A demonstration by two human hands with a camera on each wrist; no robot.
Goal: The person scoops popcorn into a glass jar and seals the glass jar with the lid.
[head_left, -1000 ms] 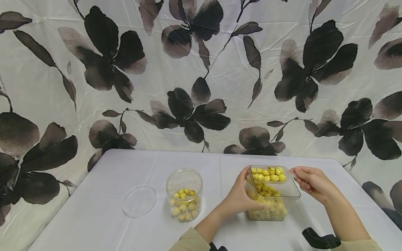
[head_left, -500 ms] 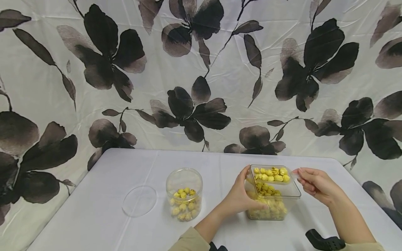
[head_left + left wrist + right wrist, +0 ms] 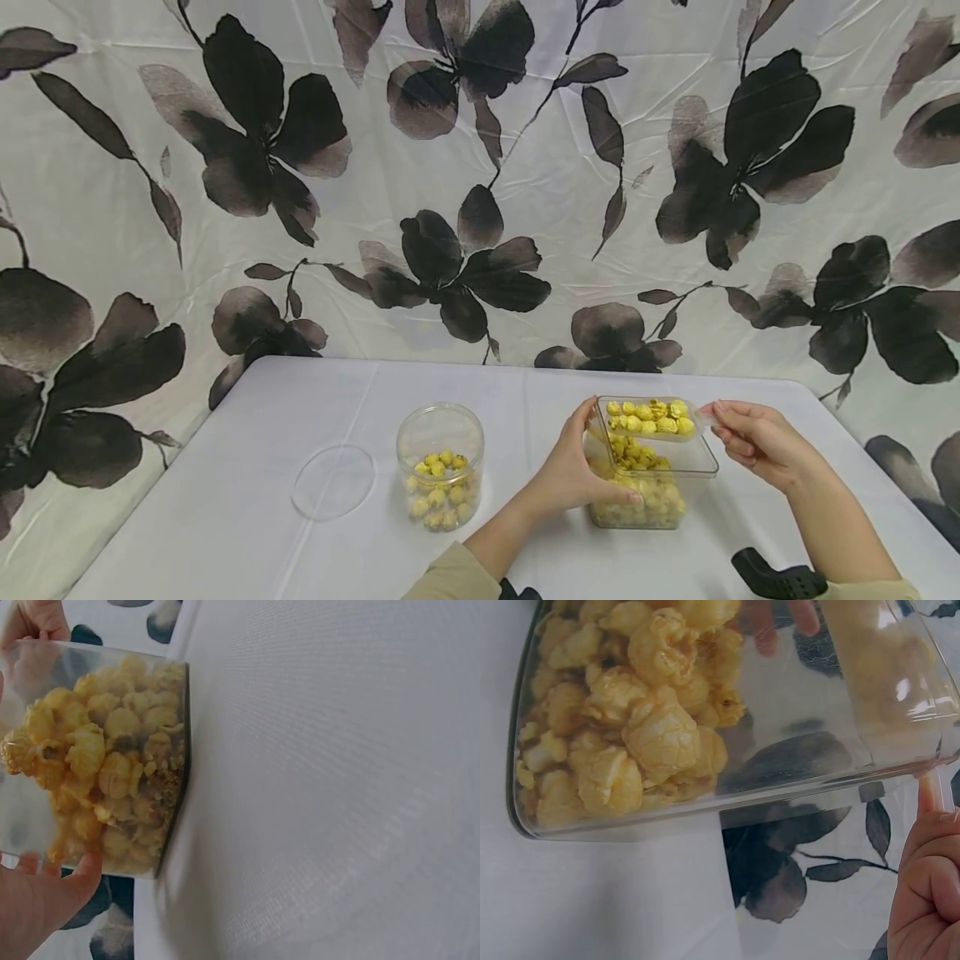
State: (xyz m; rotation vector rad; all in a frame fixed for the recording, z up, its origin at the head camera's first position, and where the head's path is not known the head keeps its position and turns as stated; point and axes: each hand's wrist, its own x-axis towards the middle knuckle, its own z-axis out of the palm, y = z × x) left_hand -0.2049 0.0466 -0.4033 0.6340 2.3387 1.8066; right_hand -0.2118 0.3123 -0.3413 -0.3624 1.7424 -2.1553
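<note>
My left hand (image 3: 566, 475) grips the left side of a clear square-cornered container (image 3: 697, 458) standing on the table. Yellow popcorn (image 3: 112, 772) fills its lower part, piled higher on one side. Between finger and thumb, my right hand (image 3: 761, 442) pinches the translucent handle (image 3: 943, 787) of a clear scoop (image 3: 648, 433). Popcorn in several pieces lies in the scoop, at the container's open top. In the right wrist view the curled right fingers (image 3: 934, 881) show just outside the container's rim. The scoop's outline is hard to see through the clear walls.
To the left stands a clear round jar (image 3: 441, 433), uncovered and partly filled with popcorn. A clear round lid (image 3: 333, 482) lies flat farther left. The white-covered table (image 3: 225, 533) ends at a floral cloth (image 3: 480, 167) behind.
My right hand has shifted slightly right, and the popcorn-loaded scoop moved a little right with it. The left hand and the container have stayed in place.
</note>
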